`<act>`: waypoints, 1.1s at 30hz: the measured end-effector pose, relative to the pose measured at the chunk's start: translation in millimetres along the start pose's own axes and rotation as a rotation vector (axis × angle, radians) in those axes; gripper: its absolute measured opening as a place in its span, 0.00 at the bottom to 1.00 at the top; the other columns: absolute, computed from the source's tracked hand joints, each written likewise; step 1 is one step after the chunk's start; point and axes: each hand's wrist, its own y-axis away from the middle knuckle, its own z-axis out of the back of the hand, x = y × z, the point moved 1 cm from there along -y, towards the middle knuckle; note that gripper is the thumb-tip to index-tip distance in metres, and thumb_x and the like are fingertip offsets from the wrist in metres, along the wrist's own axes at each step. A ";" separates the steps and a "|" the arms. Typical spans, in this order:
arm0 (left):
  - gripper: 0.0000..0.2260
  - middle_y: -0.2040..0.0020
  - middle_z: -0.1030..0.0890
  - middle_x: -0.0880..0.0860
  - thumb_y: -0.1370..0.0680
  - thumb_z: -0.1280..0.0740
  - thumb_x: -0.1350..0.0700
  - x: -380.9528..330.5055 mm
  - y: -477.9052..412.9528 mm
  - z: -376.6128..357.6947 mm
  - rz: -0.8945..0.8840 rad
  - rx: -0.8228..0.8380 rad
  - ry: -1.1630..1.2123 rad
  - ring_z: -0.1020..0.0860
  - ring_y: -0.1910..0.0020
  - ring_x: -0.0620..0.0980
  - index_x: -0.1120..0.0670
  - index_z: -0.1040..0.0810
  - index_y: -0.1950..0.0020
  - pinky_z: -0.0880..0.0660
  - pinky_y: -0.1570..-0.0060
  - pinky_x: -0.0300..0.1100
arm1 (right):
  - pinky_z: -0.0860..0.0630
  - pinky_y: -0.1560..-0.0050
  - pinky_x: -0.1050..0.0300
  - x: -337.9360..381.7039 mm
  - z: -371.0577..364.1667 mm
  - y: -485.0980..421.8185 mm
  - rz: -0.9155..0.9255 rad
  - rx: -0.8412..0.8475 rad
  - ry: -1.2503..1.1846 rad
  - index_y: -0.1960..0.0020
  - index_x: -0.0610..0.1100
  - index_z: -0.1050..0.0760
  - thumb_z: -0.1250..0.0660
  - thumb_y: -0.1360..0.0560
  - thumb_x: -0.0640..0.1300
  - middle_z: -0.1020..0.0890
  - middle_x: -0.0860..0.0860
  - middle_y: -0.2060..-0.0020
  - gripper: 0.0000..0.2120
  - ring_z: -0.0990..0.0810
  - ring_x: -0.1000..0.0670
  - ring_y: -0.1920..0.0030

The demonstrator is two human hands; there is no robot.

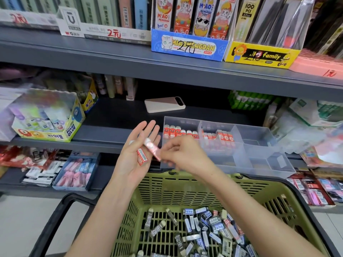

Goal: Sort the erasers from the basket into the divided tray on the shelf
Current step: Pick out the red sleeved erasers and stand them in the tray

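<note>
on my feed the left hand [136, 151] lies open, palm up, fingers straight and a little spread, above the far rim of the basket [185, 188]. a small red eraser [142, 156], a blocky rectangle in a paper sleeve with a white barcode panel, rests flat across that palm. the right hand [182, 154] sits just beside it, fingers curled, pinching the near end of a pink eraser [154, 150] whose other end lies over the left fingers; this one is motion-blurred, so i cannot read its sleeve. the two hands are close together, joined by that pink piece. the basket is olive-green slotted plastic with a black handle, and the loose erasers [204, 229] on its floor are a jumble of short bars in dark grey, blue and white printed sleeves. the divided tray [259, 145] is clear, hard plastic with thin upright partitions, and it sits on the front edge of the grey metal shelf [111, 115], just behind the right hand. its left compartment holds a neat row of red face erasers [178, 132] standing on end, and the middle compartment holds red-and-white erasers [220, 137], also upright. a smooth pale phone [164, 104] lies flat on the shelf behind the tray, and a cardboard glue box [50, 123] stands to the left.
</note>
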 end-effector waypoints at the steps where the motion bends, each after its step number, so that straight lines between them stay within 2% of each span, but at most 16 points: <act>1: 0.17 0.43 0.18 0.56 0.27 0.35 0.57 -0.1 -0.8 0.3 0.010 -0.042 0.036 0.20 0.42 0.54 0.58 0.27 0.39 0.23 0.42 0.49 | 0.33 0.77 0.68 -3.6 9.9 -0.7 -0.036 -0.053 -0.092 0.68 0.45 0.21 0.28 0.29 0.44 0.21 0.53 0.75 0.09 0.27 0.58 0.75; 3: 0.14 0.56 0.15 0.57 0.29 0.33 0.56 -0.5 -2.3 2.0 0.030 -0.176 0.096 0.16 0.55 0.52 0.60 0.25 0.46 0.19 0.57 0.45 | 0.33 0.75 0.63 -11.4 34.7 -6.8 -0.074 -0.239 -0.104 0.70 0.46 0.20 0.28 0.30 0.46 0.20 0.52 0.74 0.10 0.26 0.55 0.73; 4: 0.10 0.64 0.18 0.54 0.28 0.32 0.56 -0.9 -2.0 2.7 0.048 -0.238 0.091 0.18 0.65 0.48 0.60 0.24 0.51 0.20 0.66 0.40 | 0.32 0.71 0.60 -15.7 47.4 -12.2 -0.084 -0.332 -0.002 0.70 0.46 0.20 0.28 0.30 0.48 0.19 0.51 0.73 0.11 0.26 0.53 0.71; 5: 0.08 0.69 0.24 0.51 0.27 0.33 0.54 -1.1 -1.5 3.3 0.069 -0.278 0.072 0.23 0.73 0.44 0.59 0.25 0.54 0.26 0.74 0.35 | 0.32 0.68 0.59 -19.4 58.0 -18.6 -0.104 -0.397 0.144 0.69 0.46 0.19 0.29 0.30 0.52 0.19 0.49 0.72 0.13 0.26 0.52 0.70; 6: 0.08 0.71 0.30 0.49 0.26 0.33 0.53 -1.0 -1.5 4.1 0.085 -0.298 0.052 0.30 0.77 0.42 0.57 0.25 0.55 0.31 0.79 0.33 | 0.32 0.65 0.57 -22.0 65.9 -25.9 -0.139 -0.423 0.300 0.69 0.45 0.19 0.30 0.31 0.56 0.20 0.48 0.71 0.16 0.26 0.49 0.69; 8: 0.09 0.73 0.34 0.48 0.25 0.34 0.51 -1.2 -1.4 4.9 0.107 -0.317 0.025 0.36 0.78 0.42 0.56 0.26 0.55 0.37 0.82 0.32 | 0.32 0.64 0.58 -23.6 73.2 -39.9 -0.233 -0.399 0.521 0.66 0.41 0.20 0.31 0.31 0.58 0.24 0.46 0.71 0.19 0.27 0.45 0.66; 11: 0.09 0.73 0.33 0.50 0.22 0.36 0.51 -2.1 0.2 4.7 0.122 -0.334 0.030 0.36 0.76 0.45 0.58 0.26 0.54 0.36 0.80 0.35 | 0.33 0.62 0.58 -20.7 72.4 -58.5 -0.273 -0.368 0.709 0.62 0.40 0.26 0.31 0.32 0.53 0.25 0.47 0.66 0.15 0.24 0.42 0.60; 15: 0.06 0.71 0.34 0.51 0.27 0.38 0.59 -1.9 2.8 4.0 0.124 -0.325 0.059 0.35 0.74 0.47 0.58 0.28 0.52 0.35 0.76 0.38 | 0.30 0.62 0.58 -19.1 63.7 -73.8 -0.246 -0.352 0.797 0.56 0.42 0.27 0.29 0.33 0.45 0.22 0.46 0.59 0.10 0.20 0.43 0.54; 17: 0.06 0.70 0.34 0.52 0.25 0.42 0.61 -2.6 3.7 2.8 0.131 -0.336 0.073 0.35 0.73 0.48 0.59 0.29 0.51 0.35 0.74 0.39 | 0.29 0.63 0.57 -22.6 61.5 -78.4 -0.270 -0.333 0.769 0.58 0.42 0.28 0.30 0.33 0.45 0.22 0.46 0.61 0.09 0.21 0.43 0.57; 20: 0.03 0.69 0.34 0.52 0.24 0.44 0.63 -3.2 2.7 -2.1 0.164 -0.344 0.106 0.34 0.73 0.49 0.58 0.32 0.54 0.35 0.73 0.39 | 0.29 0.65 0.58 -29.1 58.2 -81.6 -0.287 -0.279 0.811 0.59 0.41 0.29 0.32 0.29 0.46 0.24 0.47 0.64 0.09 0.24 0.45 0.63; 24: 0.07 0.66 0.29 0.54 0.19 0.43 0.64 -3.2 0.5 -3.4 0.153 -0.361 0.131 0.30 0.68 0.50 0.58 0.32 0.57 0.27 0.71 0.40 | 0.25 0.62 0.57 -29.5 56.0 -79.7 -0.230 -0.200 0.907 0.61 0.41 0.27 0.38 0.27 0.41 0.25 0.47 0.66 0.05 0.24 0.45 0.63; 26: 0.08 0.65 0.27 0.55 0.18 0.44 0.62 -4.4 0.5 -4.5 0.146 -0.320 0.143 0.27 0.67 0.50 0.59 0.31 0.57 0.24 0.69 0.40 | 0.22 0.58 0.55 -27.2 59.3 -74.5 -0.232 -0.155 0.843 0.62 0.40 0.25 0.38 0.27 0.40 0.23 0.46 0.66 0.07 0.21 0.45 0.61; 28: 0.08 0.64 0.22 0.55 0.18 0.43 0.62 -6.1 1.2 -6.5 0.144 -0.271 0.170 0.21 0.65 0.50 0.59 0.29 0.56 0.21 0.65 0.42 | 0.21 0.54 0.53 -22.5 61.6 -64.0 -0.182 -0.204 0.769 0.62 0.41 0.22 0.38 0.25 0.42 0.19 0.45 0.62 0.09 0.19 0.44 0.57; 30: 0.07 0.60 0.17 0.58 0.18 0.43 0.61 -6.8 2.1 -8.5 0.126 -0.192 0.193 0.17 0.59 0.54 0.60 0.28 0.54 0.19 0.59 0.46 | 0.24 0.57 0.56 -14.8 55.4 -48.1 -0.018 -0.336 0.699 0.62 0.42 0.20 0.37 0.24 0.47 0.17 0.46 0.61 0.12 0.20 0.47 0.58; 31: 0.08 0.55 0.16 0.60 0.18 0.44 0.61 -7.1 2.8 -9.2 0.111 -0.136 0.176 0.16 0.53 0.55 0.60 0.28 0.53 0.19 0.54 0.49 | 0.26 0.60 0.57 -9.8 47.9 -38.7 0.058 -0.340 0.590 0.62 0.42 0.19 0.36 0.24 0.50 0.17 0.47 0.64 0.15 0.21 0.50 0.62; 33: 0.09 0.43 0.18 0.61 0.17 0.46 0.58 -7.3 5.2 -11.7 0.073 -0.031 0.072 0.20 0.43 0.57 0.59 0.28 0.50 0.23 0.45 0.55 | 0.27 0.67 0.59 0.6 27.8 -20.8 0.095 -0.177 0.240 0.64 0.43 0.19 0.34 0.25 0.52 0.18 0.48 0.68 0.16 0.24 0.55 0.68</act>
